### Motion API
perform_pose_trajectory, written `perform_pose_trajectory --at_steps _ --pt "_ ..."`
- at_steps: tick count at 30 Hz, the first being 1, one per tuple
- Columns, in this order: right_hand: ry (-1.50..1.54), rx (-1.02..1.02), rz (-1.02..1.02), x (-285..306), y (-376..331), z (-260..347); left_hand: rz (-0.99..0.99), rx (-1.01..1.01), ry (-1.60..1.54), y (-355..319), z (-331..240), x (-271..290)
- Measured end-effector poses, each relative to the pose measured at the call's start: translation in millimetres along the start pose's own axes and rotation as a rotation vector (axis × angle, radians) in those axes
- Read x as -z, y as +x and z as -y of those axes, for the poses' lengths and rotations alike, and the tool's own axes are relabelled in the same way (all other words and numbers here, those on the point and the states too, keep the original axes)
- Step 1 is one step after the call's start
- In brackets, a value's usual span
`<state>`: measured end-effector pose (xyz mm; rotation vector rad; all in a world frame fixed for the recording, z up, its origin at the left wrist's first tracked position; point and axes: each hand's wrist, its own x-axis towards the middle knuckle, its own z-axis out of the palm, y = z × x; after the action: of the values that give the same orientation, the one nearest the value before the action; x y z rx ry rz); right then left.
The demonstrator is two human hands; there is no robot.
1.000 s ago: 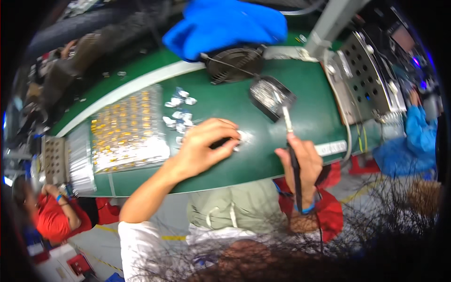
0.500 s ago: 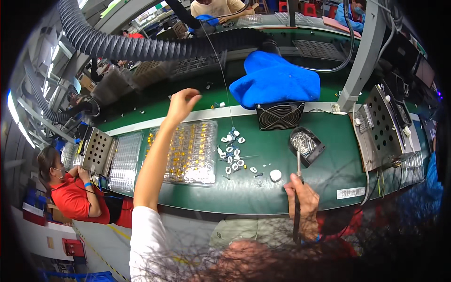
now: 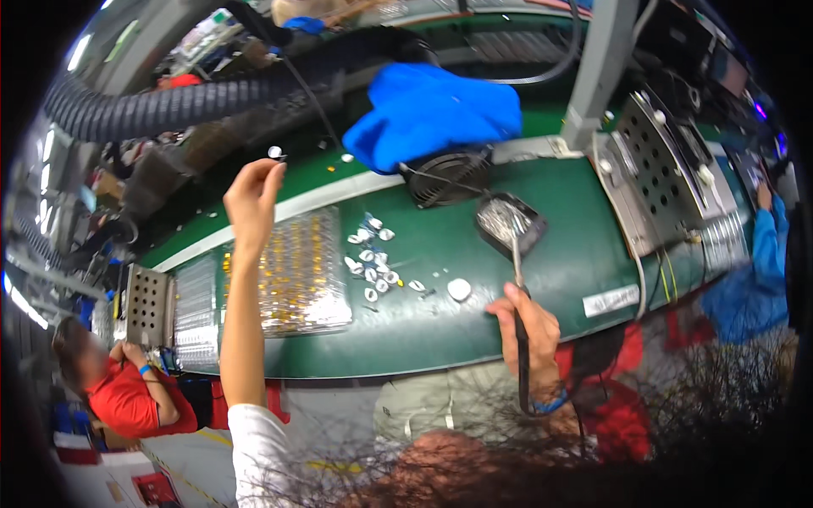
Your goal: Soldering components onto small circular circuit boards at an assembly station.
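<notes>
My left hand (image 3: 251, 207) is raised over the back rail, thumb and fingers pinched on a small white part (image 3: 275, 152) with a dark end. In my right hand (image 3: 531, 330) is a soldering iron (image 3: 517, 258), its dark cord trailing down past the wrist. The iron's metal shaft points at a black scoop-shaped box (image 3: 532, 233) of tangled silvery bits; whether it touches them I cannot tell. Between my hands, several white ring-like parts with blue bits (image 3: 370, 256) lie loose on the green bench, and a round white piece (image 3: 459, 289) sits nearer the iron.
A clear tray (image 3: 292, 275) of yellow parts lies under my left forearm. Behind the bench stand a black fan (image 3: 449, 178) draped with blue cloth (image 3: 440, 114) and a grey post (image 3: 593, 85). A perforated metal box (image 3: 656, 173) is at right. A co-worker in red (image 3: 135, 389) sits left.
The whole view has shifted, moving the bench leftward in it. My left hand's fingers, apart and curved before, now pinch the small white part. The soldering iron stays in my right hand.
</notes>
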<state>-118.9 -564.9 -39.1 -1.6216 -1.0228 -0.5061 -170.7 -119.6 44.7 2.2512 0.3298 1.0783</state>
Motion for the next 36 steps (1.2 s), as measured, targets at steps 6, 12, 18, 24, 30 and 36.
perform_pose_trajectory --at_steps 6,12,18,24,30,36 --pt "0.029 -0.087 -0.017 3 1 10 0.424 -0.846 -0.001 -88 -144 -35" --pt "0.022 -0.046 0.051 -5 3 11 0.743 -0.686 -0.121 -105 -144 -76" --pt "-0.036 0.038 0.209 -9 1 8 0.789 -0.613 -0.124 -106 -134 -90" --pt "-0.286 0.108 0.315 -13 7 17 0.746 -0.539 -0.028 -113 -124 -62" --pt "-0.123 0.024 0.176 -15 2 14 0.335 -0.125 0.390 -71 -37 53" --pt "-0.124 0.026 0.145 -14 -1 11 0.393 -0.133 0.537 -67 10 86"
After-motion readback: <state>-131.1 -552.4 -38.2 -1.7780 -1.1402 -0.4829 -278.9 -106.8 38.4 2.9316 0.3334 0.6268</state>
